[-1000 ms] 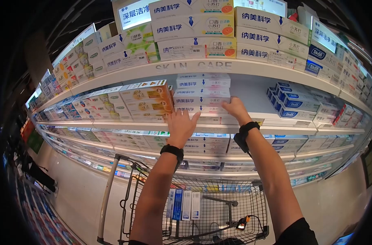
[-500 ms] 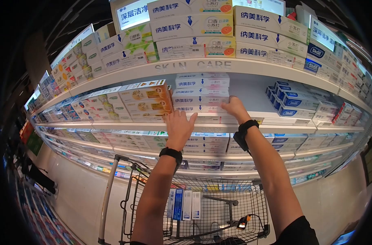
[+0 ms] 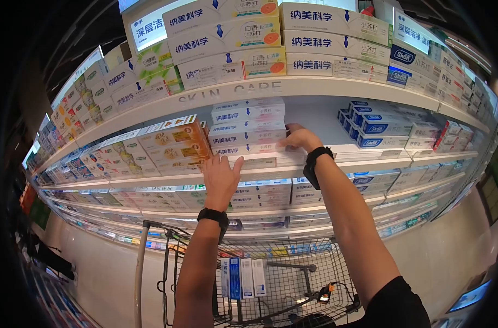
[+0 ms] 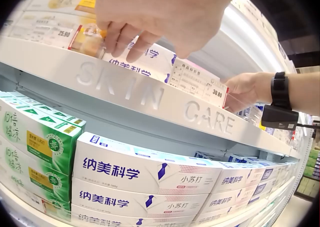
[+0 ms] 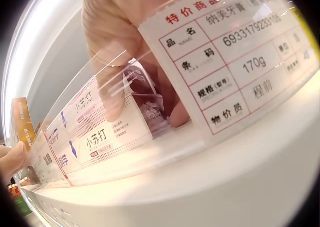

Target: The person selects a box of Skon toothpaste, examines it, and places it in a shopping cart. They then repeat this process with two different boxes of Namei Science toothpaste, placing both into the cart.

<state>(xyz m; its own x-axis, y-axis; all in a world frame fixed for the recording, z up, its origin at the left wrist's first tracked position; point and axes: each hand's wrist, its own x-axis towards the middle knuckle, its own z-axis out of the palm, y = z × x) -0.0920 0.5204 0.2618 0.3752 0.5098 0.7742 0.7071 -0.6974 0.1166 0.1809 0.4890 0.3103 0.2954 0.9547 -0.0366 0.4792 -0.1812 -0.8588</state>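
A stack of white toothpaste boxes (image 3: 249, 132) with blue lettering stands on the middle shelf. My left hand (image 3: 221, 177) is at the shelf's front lip, below the stack's lower left corner, its fingers extended and thumb apart; nothing is in it. In the left wrist view, its fingertips hang in front of the lower boxes. My right hand (image 3: 305, 140) touches the stack's right end low down. The right wrist view shows one digit against the front of a toothpaste box (image 5: 102, 134) and another by its end, seen partly through the clear shelf strip and a price tag (image 5: 235, 67).
Orange-and-white boxes (image 3: 175, 143) border the stack on the left; blue-and-white Skon boxes (image 3: 376, 129) sit farther right. More cartons (image 3: 227, 46) fill the shelf above. Below my arms is a wire shopping cart (image 3: 314, 284) with several boxes (image 3: 247, 277).
The head view has turned, so the shelves appear farther left. My left fingertips have dropped slightly from the lowest box. The right hand stays at the stack's end, its fingers now more spread.
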